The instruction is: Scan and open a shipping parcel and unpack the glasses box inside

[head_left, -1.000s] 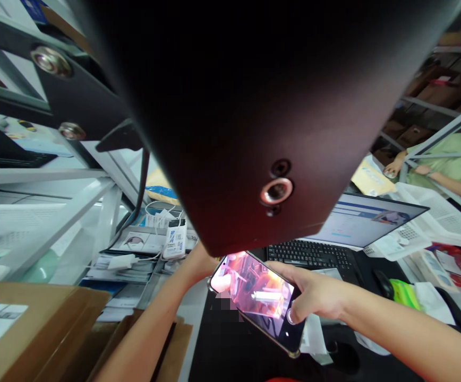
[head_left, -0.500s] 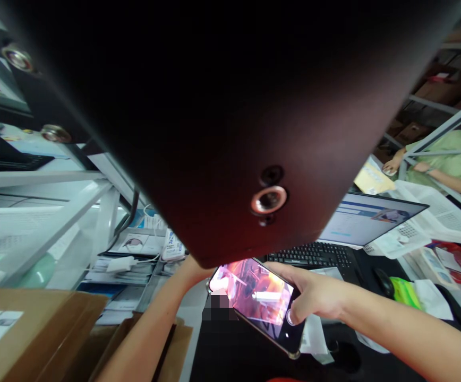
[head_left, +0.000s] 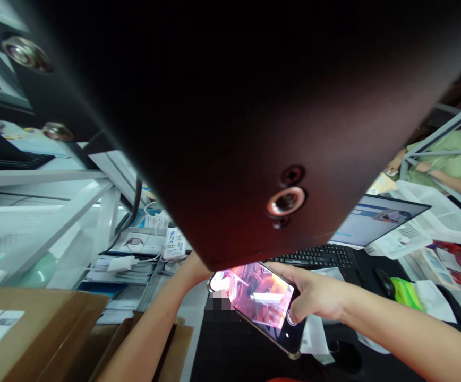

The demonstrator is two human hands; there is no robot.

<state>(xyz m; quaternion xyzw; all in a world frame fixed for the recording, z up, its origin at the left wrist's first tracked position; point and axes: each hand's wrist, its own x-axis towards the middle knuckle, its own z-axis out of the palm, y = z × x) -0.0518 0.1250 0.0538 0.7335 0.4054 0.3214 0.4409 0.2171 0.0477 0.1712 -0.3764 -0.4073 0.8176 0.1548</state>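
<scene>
Over the black desk surface (head_left: pixel 230 350) in the near middle, the phone (head_left: pixel 260 302) is held slantwise with its lit screen facing up. Its right end is gripped by the right hand (head_left: pixel 320 294), fingers curled and thumb laid at a round on-screen button. The left hand (head_left: pixel 194 270) is mostly masked at the phone's left end; how far it is opened, or whether anything is held, cannot be told. Since half a second ago the dark panel (head_left: pixel 230 132) has been shifted rightward: more of the monitor (head_left: pixel 374 220) is covered, and more of the white box (head_left: pixel 174 243) is revealed. The phone has scarcely been moved, so the right-hand hold seems undisturbed.
</scene>
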